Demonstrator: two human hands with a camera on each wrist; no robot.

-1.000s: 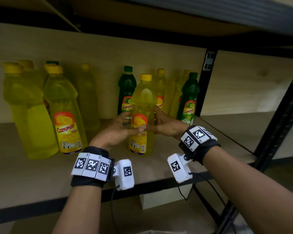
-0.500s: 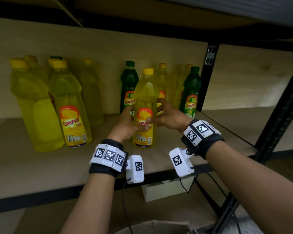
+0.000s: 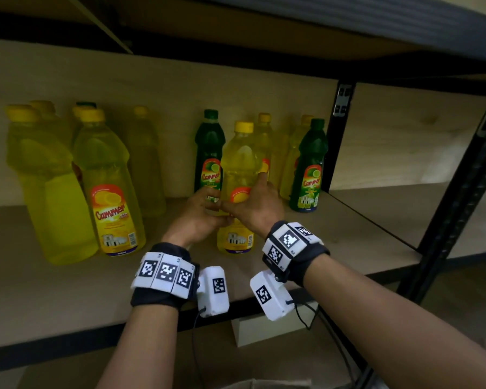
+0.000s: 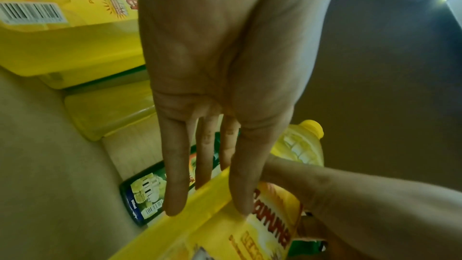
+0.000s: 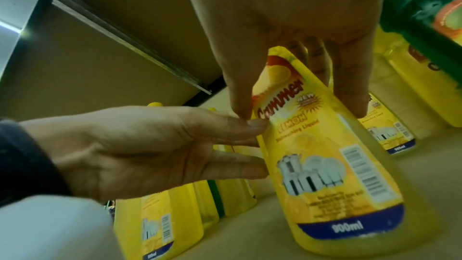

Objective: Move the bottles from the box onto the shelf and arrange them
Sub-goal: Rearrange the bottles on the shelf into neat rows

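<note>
A yellow Cammer bottle [image 3: 237,186] stands upright on the wooden shelf [image 3: 68,290], in front of a row of green and yellow bottles. My right hand [image 3: 253,206] holds it at label height. In the right wrist view the bottle [image 5: 325,155] sits between the thumb on the label's left edge and the fingers on its right side. My left hand [image 3: 199,217] touches the bottle's left side with straight fingers [image 5: 250,165]. In the left wrist view those fingertips [image 4: 175,201] lie along the bottle's edge [image 4: 225,234].
Two big yellow bottles [image 3: 110,186] stand at the left, with more behind them. Green bottles [image 3: 209,153] [image 3: 310,169] flank the back row. A black upright [image 3: 340,130] bounds the bay on the right. A cardboard box rim [image 3: 264,384] shows at the bottom edge.
The yellow bottle has shifted slightly back toward the rear row. My left fingers have straightened against its side, and my right hand has slid higher on it.
</note>
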